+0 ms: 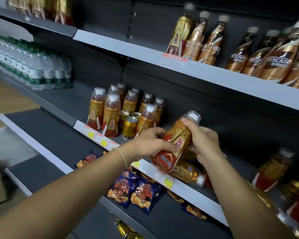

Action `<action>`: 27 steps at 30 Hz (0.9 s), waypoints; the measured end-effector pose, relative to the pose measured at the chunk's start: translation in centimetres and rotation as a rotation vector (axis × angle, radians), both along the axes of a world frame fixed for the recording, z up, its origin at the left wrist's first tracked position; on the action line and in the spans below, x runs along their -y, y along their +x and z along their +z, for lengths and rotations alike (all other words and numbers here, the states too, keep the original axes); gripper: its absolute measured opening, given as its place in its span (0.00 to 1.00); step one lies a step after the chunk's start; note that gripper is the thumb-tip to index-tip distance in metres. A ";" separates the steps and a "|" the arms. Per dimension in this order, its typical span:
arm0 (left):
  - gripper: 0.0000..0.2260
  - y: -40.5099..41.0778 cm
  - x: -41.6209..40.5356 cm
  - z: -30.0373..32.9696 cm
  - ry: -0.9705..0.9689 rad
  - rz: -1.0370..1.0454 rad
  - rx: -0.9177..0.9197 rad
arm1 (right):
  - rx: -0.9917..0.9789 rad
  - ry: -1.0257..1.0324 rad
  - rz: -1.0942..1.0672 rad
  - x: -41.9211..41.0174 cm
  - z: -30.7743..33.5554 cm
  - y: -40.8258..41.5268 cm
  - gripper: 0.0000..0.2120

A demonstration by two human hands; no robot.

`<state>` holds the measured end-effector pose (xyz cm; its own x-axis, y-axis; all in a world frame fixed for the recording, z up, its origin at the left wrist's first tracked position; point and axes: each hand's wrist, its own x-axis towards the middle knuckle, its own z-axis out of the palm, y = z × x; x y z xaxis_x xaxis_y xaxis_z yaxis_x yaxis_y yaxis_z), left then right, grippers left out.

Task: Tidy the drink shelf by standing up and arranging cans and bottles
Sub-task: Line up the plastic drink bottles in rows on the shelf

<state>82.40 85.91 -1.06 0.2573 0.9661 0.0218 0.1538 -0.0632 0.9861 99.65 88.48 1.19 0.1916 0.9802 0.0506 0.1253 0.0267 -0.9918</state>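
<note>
Both my hands hold one gold-and-red drink bottle [175, 144] tilted above the middle shelf's front edge [188, 188]. My left hand [148, 144] grips its lower body; my right hand [203, 141] grips its neck below the white cap. Under it another bottle of the same kind [188, 173] lies on its side on the shelf. To the left several like bottles [110, 116] stand upright in a group with three gold cans [129, 127] among them.
On the right of the shelf stand a blurred bottle [273, 169] and a can [295, 190]. The upper shelf [145, 52] carries copper coffee bottles [259, 54]. Water bottles [34, 66] stand far left. Snack bags [133, 192] lie on the lower shelf.
</note>
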 end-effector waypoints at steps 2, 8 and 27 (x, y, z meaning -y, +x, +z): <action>0.24 -0.3 -1.3 -0.2 0.008 0.019 0.008 | 0.042 0.070 -0.005 -1.5 0.1 -0.7 0.20; 0.18 0.0 -6.4 0.6 0.170 0.141 -0.173 | 0.168 0.203 -0.068 -7.0 0.9 -1.5 0.25; 0.17 1.2 -13.1 -2.2 -0.016 0.196 -0.141 | 0.712 0.191 -0.115 -21.3 -5.1 -3.7 0.22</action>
